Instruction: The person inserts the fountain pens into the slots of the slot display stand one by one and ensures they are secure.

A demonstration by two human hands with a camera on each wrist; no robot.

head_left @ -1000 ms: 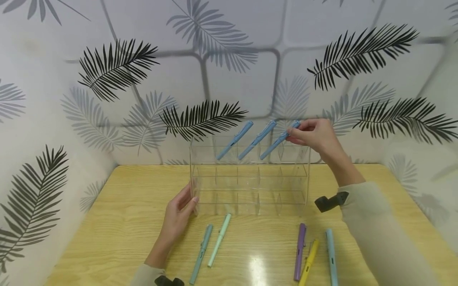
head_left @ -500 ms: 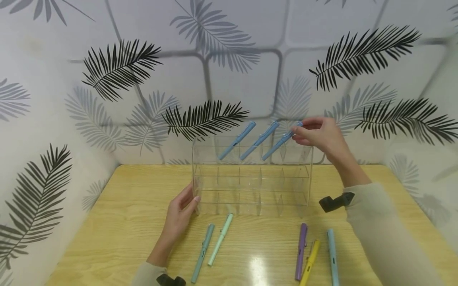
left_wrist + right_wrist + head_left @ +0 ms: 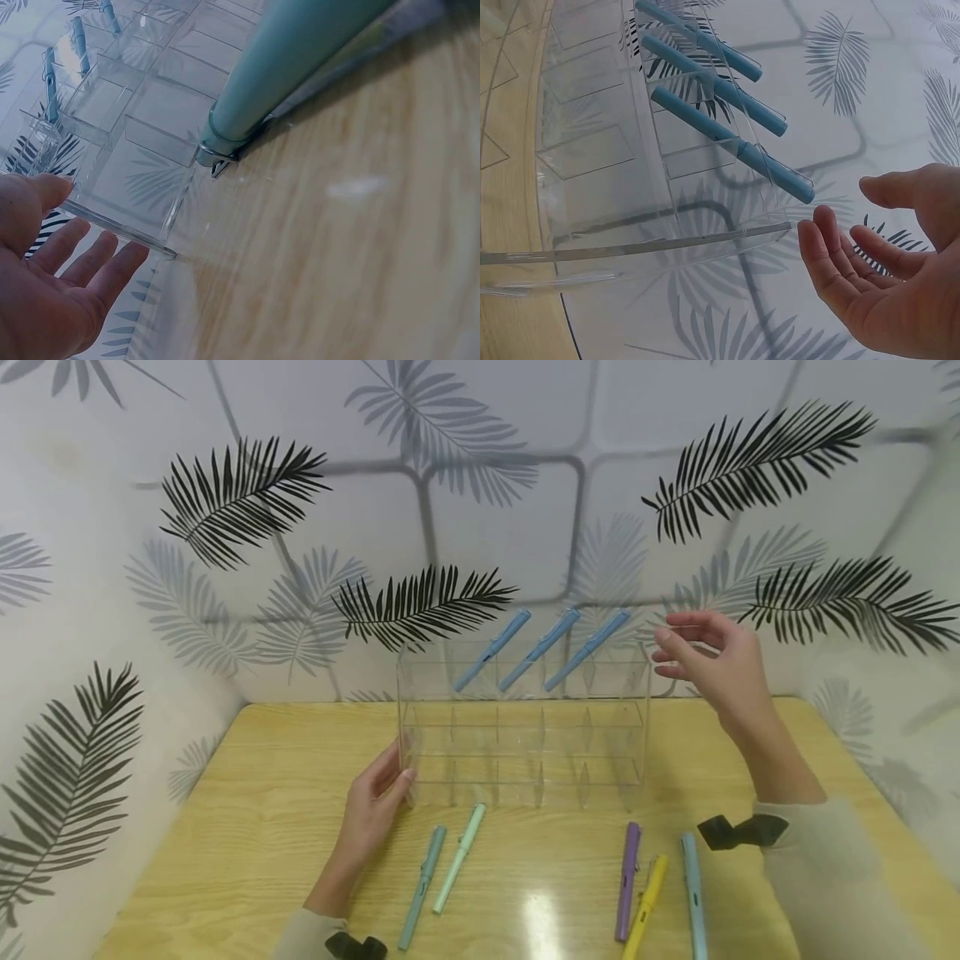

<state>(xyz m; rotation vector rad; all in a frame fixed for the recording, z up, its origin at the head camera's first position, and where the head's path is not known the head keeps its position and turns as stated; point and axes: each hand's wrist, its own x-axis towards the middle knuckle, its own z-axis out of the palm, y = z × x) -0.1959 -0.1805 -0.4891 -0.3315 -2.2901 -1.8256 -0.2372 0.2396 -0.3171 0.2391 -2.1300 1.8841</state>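
Three blue pens point(image 3: 540, 648) are leaning in the clear rack point(image 3: 521, 726), top tier! The left hand point(image 3: 375, 800) is holding its side, wisely steadying; the right hand point(image 3: 718, 664) is hovering beside, grip empty, loosely wide, best avoiding bumps.

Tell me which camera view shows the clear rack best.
The head view: it shows the clear rack end to end, three tiers, with three blue pens leaning in the top one. The left wrist view catches it slantwise, partly behind a green pen; the right wrist view shows one end closely, cropping the other.
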